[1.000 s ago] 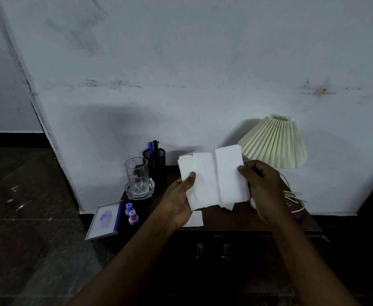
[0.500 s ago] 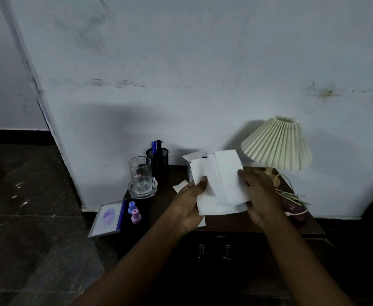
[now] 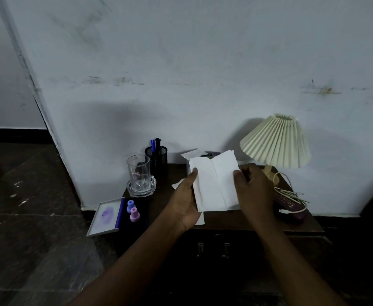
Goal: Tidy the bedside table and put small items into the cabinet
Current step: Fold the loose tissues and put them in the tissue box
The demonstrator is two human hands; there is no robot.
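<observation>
Over the dark wooden bedside table (image 3: 260, 221) I hold a stack of white tissue sheets (image 3: 214, 182). My left hand (image 3: 186, 202) grips the stack's left edge with the thumb on top. Its right edge is pinched by my right hand (image 3: 255, 188). More white tissue (image 3: 201, 218) lies on the table under the stack, partly hidden. Behind the sheets a white box (image 3: 192, 154) peeks out. The cabinet front (image 3: 213, 250) below shows two small metal handles and is closed.
A drinking glass (image 3: 138, 173) stands in a glass dish beside a black mesh pen holder (image 3: 158, 157). A small picture frame (image 3: 107, 216) and two little pastel bottles (image 3: 132, 210) sit at the table's left end. A pleated lamp (image 3: 277, 142), a cable and a purple item (image 3: 291, 206) occupy the right.
The sheets, spread apart a second ago, are now gathered into one squared stack. Both hands have lowered slightly toward the tabletop.
</observation>
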